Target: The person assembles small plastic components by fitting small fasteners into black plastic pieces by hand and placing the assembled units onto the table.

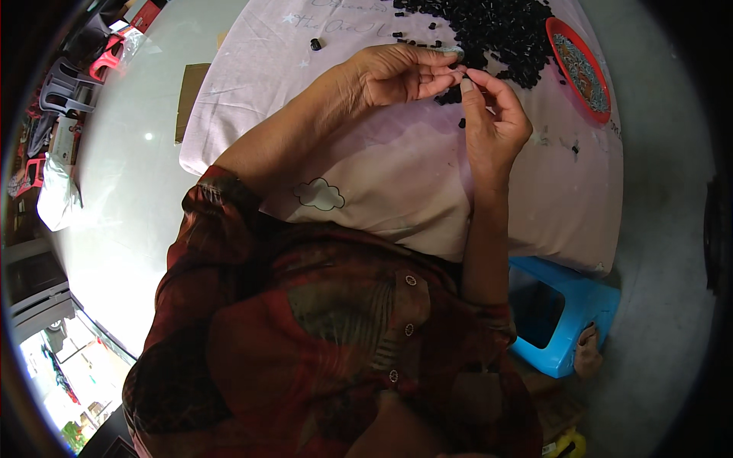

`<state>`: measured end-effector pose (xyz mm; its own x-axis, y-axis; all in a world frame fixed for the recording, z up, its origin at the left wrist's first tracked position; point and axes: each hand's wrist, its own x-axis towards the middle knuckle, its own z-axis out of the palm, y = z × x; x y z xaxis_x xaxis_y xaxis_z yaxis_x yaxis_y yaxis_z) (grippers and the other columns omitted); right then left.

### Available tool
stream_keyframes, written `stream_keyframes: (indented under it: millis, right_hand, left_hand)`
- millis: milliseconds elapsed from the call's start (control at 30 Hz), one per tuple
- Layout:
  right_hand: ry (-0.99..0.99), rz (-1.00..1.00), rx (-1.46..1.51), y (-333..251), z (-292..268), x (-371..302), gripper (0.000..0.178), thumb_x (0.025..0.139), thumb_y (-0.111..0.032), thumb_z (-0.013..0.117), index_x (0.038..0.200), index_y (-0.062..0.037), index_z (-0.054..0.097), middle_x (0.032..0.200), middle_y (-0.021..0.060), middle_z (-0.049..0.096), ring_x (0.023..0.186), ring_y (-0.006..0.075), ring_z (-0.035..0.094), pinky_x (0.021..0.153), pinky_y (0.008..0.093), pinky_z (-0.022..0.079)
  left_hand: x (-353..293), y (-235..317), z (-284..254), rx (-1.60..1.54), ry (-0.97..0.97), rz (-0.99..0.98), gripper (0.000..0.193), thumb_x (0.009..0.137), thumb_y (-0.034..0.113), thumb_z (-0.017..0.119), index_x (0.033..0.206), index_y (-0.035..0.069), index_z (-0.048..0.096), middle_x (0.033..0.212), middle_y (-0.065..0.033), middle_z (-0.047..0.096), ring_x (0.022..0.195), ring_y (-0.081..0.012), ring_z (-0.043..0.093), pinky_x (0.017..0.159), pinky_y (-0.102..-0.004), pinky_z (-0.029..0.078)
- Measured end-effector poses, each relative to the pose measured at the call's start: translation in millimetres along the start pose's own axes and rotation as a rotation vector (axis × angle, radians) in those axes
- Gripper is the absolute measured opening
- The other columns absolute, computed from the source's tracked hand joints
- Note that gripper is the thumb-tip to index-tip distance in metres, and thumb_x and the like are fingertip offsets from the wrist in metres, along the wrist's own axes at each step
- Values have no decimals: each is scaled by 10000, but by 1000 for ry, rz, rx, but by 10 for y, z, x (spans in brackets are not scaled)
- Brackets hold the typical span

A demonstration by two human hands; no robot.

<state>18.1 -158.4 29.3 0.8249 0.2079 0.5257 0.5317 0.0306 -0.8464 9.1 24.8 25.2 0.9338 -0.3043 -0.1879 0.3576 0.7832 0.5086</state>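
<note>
The right hand [496, 118] is closed in a pinch, thumb against forefinger, on a small black piece [465, 77], and brings it up against the fingertips of the left hand [408, 74]. The left hand is half curled, its thumb lying along the top; the view is too small to tell whether anything sits in its grip. Meeting fingertip to fingertip probably lets one hand steady what the other works on, since the piece is so little.

Both hands hover over the cloth-covered desk [397, 179], at the near edge of a heap of black pieces [504, 34], which likely keeps the reach short. A red dish [600, 116] stands beside the heap on the right; its raised rim seems meant to stop the fine, metallic-looking parts [573, 57] inside from scattering, and its place suits the right hand. One stray piece [316, 45] lies well apart, left of the heap. The blue stool [584, 305] stands low by the desk, outside the working area.
</note>
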Motion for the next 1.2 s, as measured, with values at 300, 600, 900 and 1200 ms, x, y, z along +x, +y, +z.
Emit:
stream_keyframes:
  millis: [300, 600, 900, 1200]
  right_hand:
    - [-28, -7, -101, 2, -17, -31, 151, 852, -33, 738, 1002, -21, 740, 854, 21, 703, 675, 49, 590, 601, 198, 466]
    - [-11, 3, -143, -11, -25, -45, 172, 854, -43, 753, 1018, 6, 736, 826, -29, 677, 680, 17, 540, 624, 171, 451]
    - [-41, -6, -172, 3, -31, -43, 178, 857, -43, 757, 1028, 5, 740, 824, -32, 673, 682, 16, 537, 623, 169, 449]
    - [-40, 51, -48, 1, -14, -52, 172, 854, -48, 782, 1008, 17, 741, 833, -11, 685, 725, 25, 578, 639, 166, 464]
  left_hand:
    - [-1, -171, -30, 5, -2, 29, 159, 892, 133, 745, 958, 5, 676, 927, -92, 707, 773, -147, 682, 725, -229, 599]
    - [-106, -138, 8, 92, 115, 106, 196, 919, 116, 708, 1056, -19, 668, 1011, -105, 699, 902, -178, 694, 832, -260, 607]
    - [-114, -252, 54, 56, 177, 90, 184, 904, 140, 734, 1024, 11, 678, 1000, -84, 695, 866, -141, 679, 772, -221, 605]
    - [-181, -345, 104, 89, 217, 153, 162, 900, 170, 745, 976, 41, 682, 899, -43, 667, 794, -120, 658, 730, -215, 604]
